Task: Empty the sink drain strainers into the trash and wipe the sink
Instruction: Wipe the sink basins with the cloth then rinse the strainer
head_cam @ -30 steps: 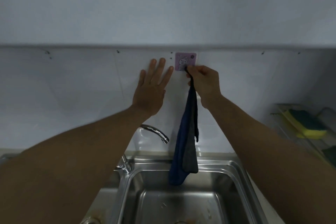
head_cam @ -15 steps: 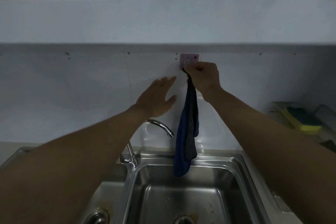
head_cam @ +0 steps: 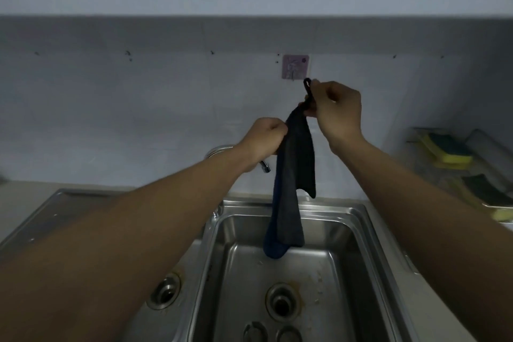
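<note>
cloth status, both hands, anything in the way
Right hand pinches the cloth by its loop, left hand grips its top edge. Cloth off the wall hook, hanging over the sink basin. Faucet tip close beside it.

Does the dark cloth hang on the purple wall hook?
No, the cloth is off the hook; the right hand pinches its loop, the left hand grips its side.

Sink [head_cam: 341,207]: stainless steel, brushed, dull sheen; drain ring [head_cam: 283,303] metal, stained at the edge. Cloth [head_cam: 297,164]: soft fabric in 2 tones, dark blue and grey, matt. Faucet [head_cam: 265,167]: chromed, glossy. Wall tiles [head_cam: 138,119]: smooth, faint gloss. Hook pad [head_cam: 295,70]: purple plastic. Sponge [head_cam: 449,151]: yellow foam, coarse dark top.
</note>
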`<state>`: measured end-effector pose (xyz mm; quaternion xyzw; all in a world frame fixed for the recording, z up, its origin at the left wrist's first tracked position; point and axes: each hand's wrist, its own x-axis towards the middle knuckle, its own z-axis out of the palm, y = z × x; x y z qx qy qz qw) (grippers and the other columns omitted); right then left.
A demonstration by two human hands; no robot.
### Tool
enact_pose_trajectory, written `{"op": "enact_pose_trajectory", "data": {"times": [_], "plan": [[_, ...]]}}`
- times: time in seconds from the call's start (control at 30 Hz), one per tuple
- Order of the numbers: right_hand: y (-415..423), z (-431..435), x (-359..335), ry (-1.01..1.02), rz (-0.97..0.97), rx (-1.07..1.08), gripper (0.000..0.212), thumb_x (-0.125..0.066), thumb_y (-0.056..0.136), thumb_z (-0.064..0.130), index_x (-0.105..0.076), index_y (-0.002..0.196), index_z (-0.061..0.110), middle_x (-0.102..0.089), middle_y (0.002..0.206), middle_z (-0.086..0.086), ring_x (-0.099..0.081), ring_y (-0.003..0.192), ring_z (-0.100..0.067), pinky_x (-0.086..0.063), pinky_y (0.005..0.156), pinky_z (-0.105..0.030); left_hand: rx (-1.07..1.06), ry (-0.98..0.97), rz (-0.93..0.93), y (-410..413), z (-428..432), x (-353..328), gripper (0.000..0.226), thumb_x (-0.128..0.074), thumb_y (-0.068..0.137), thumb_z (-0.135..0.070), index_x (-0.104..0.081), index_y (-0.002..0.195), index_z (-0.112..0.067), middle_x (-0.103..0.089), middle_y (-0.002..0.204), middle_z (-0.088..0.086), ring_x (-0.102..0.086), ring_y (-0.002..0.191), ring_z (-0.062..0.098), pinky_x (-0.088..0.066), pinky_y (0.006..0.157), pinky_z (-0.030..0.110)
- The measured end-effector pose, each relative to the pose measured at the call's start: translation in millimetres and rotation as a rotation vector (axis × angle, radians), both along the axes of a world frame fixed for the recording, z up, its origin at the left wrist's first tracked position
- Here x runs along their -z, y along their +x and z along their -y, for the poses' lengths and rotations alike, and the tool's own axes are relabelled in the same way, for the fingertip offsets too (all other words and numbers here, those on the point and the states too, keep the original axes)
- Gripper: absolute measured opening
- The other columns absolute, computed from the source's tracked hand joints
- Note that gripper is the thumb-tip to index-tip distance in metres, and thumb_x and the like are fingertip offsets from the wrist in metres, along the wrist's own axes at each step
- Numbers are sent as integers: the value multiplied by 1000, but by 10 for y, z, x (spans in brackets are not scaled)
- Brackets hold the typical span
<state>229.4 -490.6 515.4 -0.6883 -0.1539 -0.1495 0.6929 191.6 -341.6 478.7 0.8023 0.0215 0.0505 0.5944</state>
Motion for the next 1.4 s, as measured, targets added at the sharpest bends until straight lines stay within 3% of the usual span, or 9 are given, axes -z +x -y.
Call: {"op": "enact_pose_trajectory", "data": {"times": [0.1,0.27,0.47,0.57,0.63,0.77,1.0,1.2,1.4], "plan": [[-268,78,264,-51,-76,-15,23,-59,93,33,-75,91,17,-75,87,-3,-72,87,-19,-59,86,-46,-128,-92,0,-138,8,14,36,-45,96,-16,-50,60,-16,-52,64,1,-50,63,18,-38,61,30],[-805,165,973,-478,-271,-291,42,-70,88,41,-70,122,16,-71,118,2,-65,111,-10,-49,104,-36,-148,-287,-58,-348,-50,-43,26,-53,96,-26,-66,77,-14,-66,69,4,-62,67,21,-50,67,31],[-1245,-187,1026,-325,-364,-288,28,-57,101,29,-71,98,5,-74,96,-17,-72,87,-28,-61,79,-40,-178,-312,-79,-811,-475,12,35,-49,91,-31,-65,64,-17,-61,64,4,-57,72,23,-45,73,34],[-1460,-460,941,-314,-248,-259,29,-65,96,32,-74,88,5,-73,85,-17,-69,75,-24,-58,69,-42,-61,-496,-155,-1115,-765,98,60,-32,102,-49,-66,102,0,-66,88,17,-60,89,30,-47,90,40],[-1597,-664,885,-218,-243,-244,22,-70,93,31,-79,89,12,-76,85,-12,-70,77,-20,-59,72,-38,66,-437,-181,-1338,-918,223,60,-46,100,-49,-62,123,4,-70,110,20,-67,101,28,-52,97,40],[-1790,-974,860,-131,-242,-274,20,-69,93,32,-80,89,16,-77,83,-2,-71,74,-12,-54,63,-23,173,-89,-257,-1761,-1337,490,36,-75,84,-16,-67,118,-11,-76,108,3,-72,104,19,-57,92,33],[-1908,-971,880,-634,-132,-239,46,-63,91,54,-69,73,12,-64,64,2,-59,59,-14,-49,61,-33,46,-240,-328,-2109,-1984,656,55,-77,78,-6,-54,128,-8,-69,120,12,-70,106,27,-59,91,41],[-1984,-938,682,-922,-585,-478,65,-94,51,57,-78,97,13,-77,93,-6,-74,89,-25,-58,87,-44,-116,-120,-275,-2275,-2157,772,96,-84,79,-29,-20,151,-25,-54,118,6,-63,99,17,-56,63,19],[-2039,-929,615,-1123,-809,-608,48,-90,68,26,-72,110,10,-75,106,-8,-71,99,-21,-56,80,-26,-112,-78,-451,-2370,-2404,732,93,-80,82,-38,-23,152,-15,-50,126,3,-58,96,12,-50,68,25]]}}
